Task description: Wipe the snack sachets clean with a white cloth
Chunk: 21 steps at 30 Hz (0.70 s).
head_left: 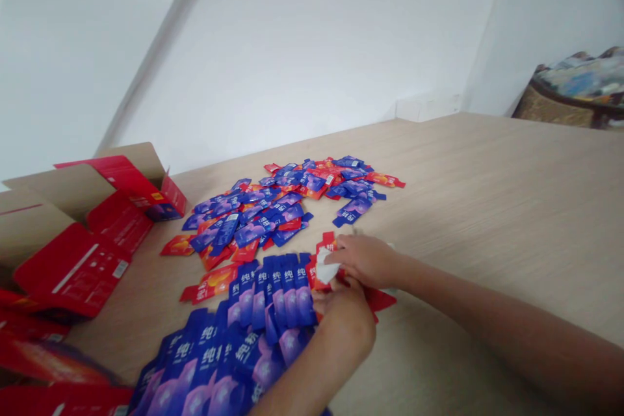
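Where purple packets [205,364] overlap toward the table's [487,208] near edge, the left hand [342,302] and right hand [363,260] work just beside them over red packets [329,238].
The left hand bends low, its fingers partly hidden, so I cannot tell whether they grip anything; the right hand's fingers are closed on a white wad [325,268]. Toward the left edge, red cartons [117,218] stand with flaps open. Farther back, a loose mixed pile [292,179] of packets spreads toward the far edge. A white box [429,107] rests near the far corner, by the wall [316,45].
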Motion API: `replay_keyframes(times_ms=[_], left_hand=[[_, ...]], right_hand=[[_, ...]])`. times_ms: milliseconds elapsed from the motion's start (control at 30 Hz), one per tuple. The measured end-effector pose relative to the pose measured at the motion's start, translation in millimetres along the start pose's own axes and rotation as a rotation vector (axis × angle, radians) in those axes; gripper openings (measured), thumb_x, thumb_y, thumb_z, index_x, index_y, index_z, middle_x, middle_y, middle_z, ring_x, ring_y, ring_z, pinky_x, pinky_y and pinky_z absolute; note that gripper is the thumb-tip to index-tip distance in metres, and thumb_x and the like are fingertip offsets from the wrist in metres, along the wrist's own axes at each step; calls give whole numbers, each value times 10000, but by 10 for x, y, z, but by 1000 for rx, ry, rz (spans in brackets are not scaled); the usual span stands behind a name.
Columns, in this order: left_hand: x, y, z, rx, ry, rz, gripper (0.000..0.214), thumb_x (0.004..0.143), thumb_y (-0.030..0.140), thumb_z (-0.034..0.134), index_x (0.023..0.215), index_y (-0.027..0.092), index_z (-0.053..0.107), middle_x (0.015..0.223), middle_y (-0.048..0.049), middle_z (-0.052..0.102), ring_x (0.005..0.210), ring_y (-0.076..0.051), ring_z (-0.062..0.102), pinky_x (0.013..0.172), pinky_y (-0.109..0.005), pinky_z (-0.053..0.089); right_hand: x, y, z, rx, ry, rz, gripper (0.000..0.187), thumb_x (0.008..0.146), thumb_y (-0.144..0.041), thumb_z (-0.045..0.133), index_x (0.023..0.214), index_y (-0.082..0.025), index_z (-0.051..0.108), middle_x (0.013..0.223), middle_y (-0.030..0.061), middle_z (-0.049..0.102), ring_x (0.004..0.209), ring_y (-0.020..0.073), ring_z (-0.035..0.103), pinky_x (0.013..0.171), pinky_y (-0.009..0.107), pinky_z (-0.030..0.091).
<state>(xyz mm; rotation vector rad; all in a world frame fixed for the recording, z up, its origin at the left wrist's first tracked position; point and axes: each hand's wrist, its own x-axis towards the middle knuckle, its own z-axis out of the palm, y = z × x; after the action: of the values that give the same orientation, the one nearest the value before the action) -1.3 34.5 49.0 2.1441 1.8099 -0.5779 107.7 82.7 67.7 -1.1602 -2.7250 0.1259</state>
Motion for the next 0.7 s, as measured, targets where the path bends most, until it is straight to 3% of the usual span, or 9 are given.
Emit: replay_keyframes(times_ms=[100,233,433,600,700], left_hand=[[24,47,1,-11,-39,-117,684,748,289,580,1381,248,325,1439,-244,242,1158,-503,390,776,-644,418],[23,70,-12,-23,-68,-154,638,774,257,542,1376,275,331,1466,-205,180,1180,-487,369,803,-636,414],[18,87,-13,-25,-85,-153,593,829,146,412,1397,255,281,1462,-193,199,1202,-453,355,853,-644,384],[-57,105,-75,-18,-74,-154,627,795,147,487,1383,279,312,1464,-186,163,1188,-460,364,863,-630,390],[-64,139,-55,-5,-39,-183,610,800,79,433,1367,288,345,1459,-168,198,1186,-453,368,857,-612,408]], right_hand=[[38,74,55,-44,-6,67,296,905,-281,405,1131,-304,596,932,63,526,780,179,510,636,263,347],[134,182,35,-135,30,183,313,907,-239,387,1119,-301,609,908,69,520,761,183,505,621,264,332],[105,76,65,-79,29,-49,292,901,-327,410,1129,-362,589,953,52,512,793,185,500,646,267,338],[216,239,104,-88,-12,96,317,893,-233,415,1141,-310,596,918,66,520,792,182,510,653,263,349],[215,224,26,-96,22,116,344,889,-214,413,1182,-292,573,935,73,510,795,180,510,645,259,348]])
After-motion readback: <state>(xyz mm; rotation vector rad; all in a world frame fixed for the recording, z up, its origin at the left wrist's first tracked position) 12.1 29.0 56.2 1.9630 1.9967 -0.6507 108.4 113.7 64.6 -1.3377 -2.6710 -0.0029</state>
